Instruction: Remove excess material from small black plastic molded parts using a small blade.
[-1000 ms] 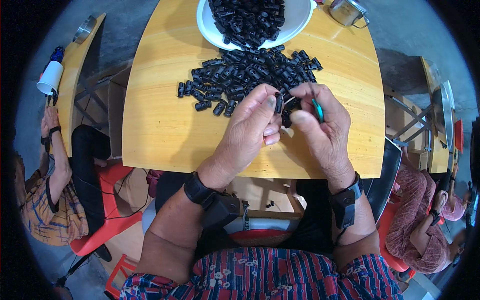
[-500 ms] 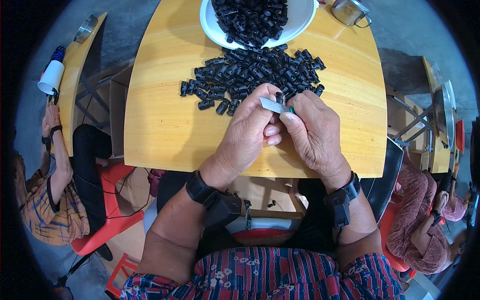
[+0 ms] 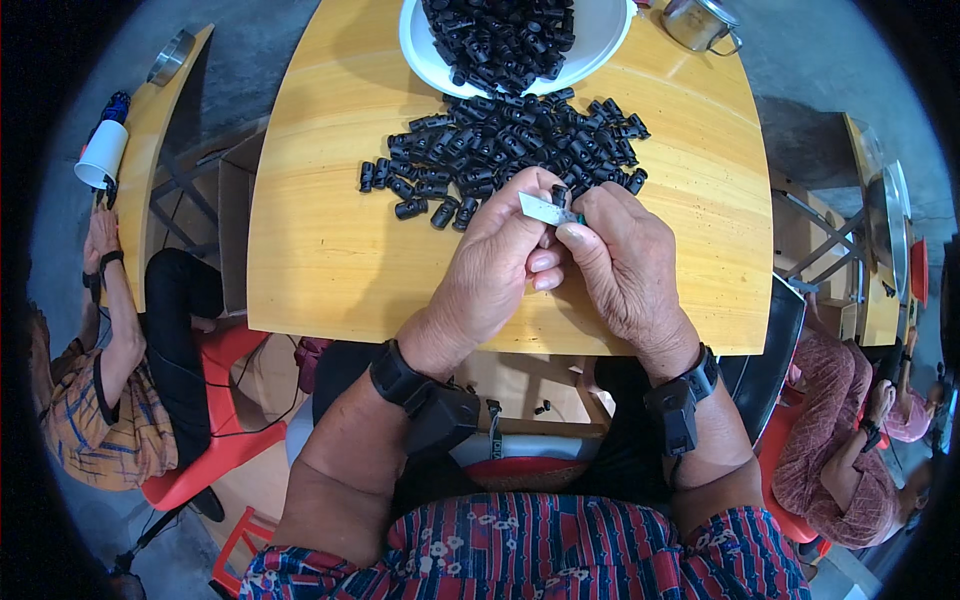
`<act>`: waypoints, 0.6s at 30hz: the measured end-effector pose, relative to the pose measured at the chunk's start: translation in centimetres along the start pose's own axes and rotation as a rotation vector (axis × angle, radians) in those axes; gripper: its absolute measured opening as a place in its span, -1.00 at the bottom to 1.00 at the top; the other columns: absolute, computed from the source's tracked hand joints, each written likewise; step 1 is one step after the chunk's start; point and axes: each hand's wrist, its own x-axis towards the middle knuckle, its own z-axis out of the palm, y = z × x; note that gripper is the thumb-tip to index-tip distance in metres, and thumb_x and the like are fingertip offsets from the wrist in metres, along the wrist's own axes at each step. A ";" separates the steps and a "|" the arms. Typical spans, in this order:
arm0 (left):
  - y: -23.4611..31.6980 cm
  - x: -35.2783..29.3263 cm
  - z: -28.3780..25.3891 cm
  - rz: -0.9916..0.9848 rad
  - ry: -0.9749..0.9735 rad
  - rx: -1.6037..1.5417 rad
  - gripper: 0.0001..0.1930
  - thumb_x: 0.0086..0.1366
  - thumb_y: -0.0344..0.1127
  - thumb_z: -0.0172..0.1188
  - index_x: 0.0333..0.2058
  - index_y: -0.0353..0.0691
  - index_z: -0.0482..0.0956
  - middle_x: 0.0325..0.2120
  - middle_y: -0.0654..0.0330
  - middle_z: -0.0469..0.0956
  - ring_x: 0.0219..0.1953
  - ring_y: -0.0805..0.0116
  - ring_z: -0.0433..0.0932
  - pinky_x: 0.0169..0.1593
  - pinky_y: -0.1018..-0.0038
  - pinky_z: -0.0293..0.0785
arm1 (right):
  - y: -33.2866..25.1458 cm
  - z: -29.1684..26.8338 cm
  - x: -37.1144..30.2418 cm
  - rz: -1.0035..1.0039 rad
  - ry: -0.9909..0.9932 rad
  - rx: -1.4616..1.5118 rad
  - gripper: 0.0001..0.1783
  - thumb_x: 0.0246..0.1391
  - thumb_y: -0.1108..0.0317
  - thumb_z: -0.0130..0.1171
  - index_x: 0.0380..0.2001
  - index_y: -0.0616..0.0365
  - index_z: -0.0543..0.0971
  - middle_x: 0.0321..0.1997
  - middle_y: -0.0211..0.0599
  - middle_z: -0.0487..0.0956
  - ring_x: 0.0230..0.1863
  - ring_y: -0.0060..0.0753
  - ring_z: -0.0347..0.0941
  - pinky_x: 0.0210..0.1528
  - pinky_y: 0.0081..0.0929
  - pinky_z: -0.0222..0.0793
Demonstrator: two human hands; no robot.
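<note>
My left hand [image 3: 500, 255] is closed round a small black cord lock [image 3: 559, 193], pinched between thumb and fingers; only its top shows. My right hand [image 3: 632, 262] is closed on a knife [image 3: 543, 208] with a flat, slanted metal blade. A bit of green handle shows by the right thumb. The blade points left across the cord lock, close to my left thumb; whether it touches is hard to tell. Just beyond both hands spreads a loose pile of black cord locks [image 3: 520, 140] on the wooden table [image 3: 330, 250].
A white basin [image 3: 416, 62] heaped with more black cord locks stands at the table's far side. A metal mug [image 3: 697, 25] sits at the far right. Co-workers sit on red chairs left and right, with a white cup [image 3: 102, 155] on the left table.
Both hands keep nearly the same place and grip. The knife blade has tilted very slightly against the cord lock.
</note>
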 end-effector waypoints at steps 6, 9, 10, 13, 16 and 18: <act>-0.1 0.0 0.3 -0.011 0.027 0.052 -0.81 0.42 -0.16 -0.14 -0.21 -0.14 0.30 -0.50 0.40 0.19 -0.50 0.69 0.15 -0.44 0.72 0.18 | 0.3 0.0 -0.1 0.034 -0.028 0.025 -0.81 0.05 0.24 0.15 -0.45 0.11 0.45 -0.51 -0.17 0.40 -0.46 -0.04 0.41 -0.43 -0.25 0.33; -0.1 -0.1 0.1 0.006 0.023 0.037 -0.82 0.42 -0.18 -0.16 -0.21 -0.14 0.30 -0.50 0.40 0.18 -0.50 0.68 0.14 -0.44 0.71 0.19 | 0.2 0.1 0.0 -0.018 -0.025 0.041 -0.81 0.03 0.24 0.15 -0.44 0.12 0.46 -0.51 -0.17 0.39 -0.46 -0.05 0.40 -0.43 -0.26 0.33; 0.0 -0.1 0.0 0.010 0.015 0.033 -0.82 0.42 -0.18 -0.16 -0.22 -0.14 0.30 -0.50 0.40 0.18 -0.50 0.68 0.14 -0.44 0.71 0.19 | 0.2 0.0 0.1 -0.020 -0.025 0.043 -0.81 0.03 0.24 0.15 -0.44 0.12 0.46 -0.51 -0.17 0.39 -0.46 -0.05 0.40 -0.43 -0.26 0.33; 0.0 0.0 0.1 0.017 0.000 0.037 -0.82 0.42 -0.18 -0.16 -0.22 -0.14 0.30 -0.50 0.40 0.18 -0.50 0.68 0.14 -0.43 0.71 0.18 | 0.2 -0.3 0.1 -0.046 -0.039 0.013 -0.80 0.02 0.24 0.16 -0.43 0.13 0.46 -0.51 -0.19 0.38 -0.47 -0.07 0.40 -0.43 -0.27 0.33; 0.0 -0.1 0.2 0.021 -0.001 0.046 -0.82 0.42 -0.18 -0.15 -0.21 -0.15 0.30 -0.50 0.40 0.18 -0.50 0.68 0.14 -0.43 0.71 0.18 | 0.1 -0.4 0.1 -0.052 -0.039 -0.003 -0.79 0.02 0.22 0.16 -0.44 0.13 0.45 -0.52 -0.21 0.38 -0.48 -0.09 0.39 -0.44 -0.28 0.33; 0.0 -0.1 0.1 0.021 0.002 0.041 -0.82 0.42 -0.18 -0.15 -0.21 -0.15 0.30 -0.49 0.40 0.18 -0.50 0.68 0.13 -0.43 0.71 0.18 | 0.3 -0.2 0.1 -0.039 -0.041 -0.002 -0.78 0.02 0.22 0.16 -0.44 0.13 0.45 -0.52 -0.21 0.37 -0.47 -0.10 0.39 -0.44 -0.29 0.33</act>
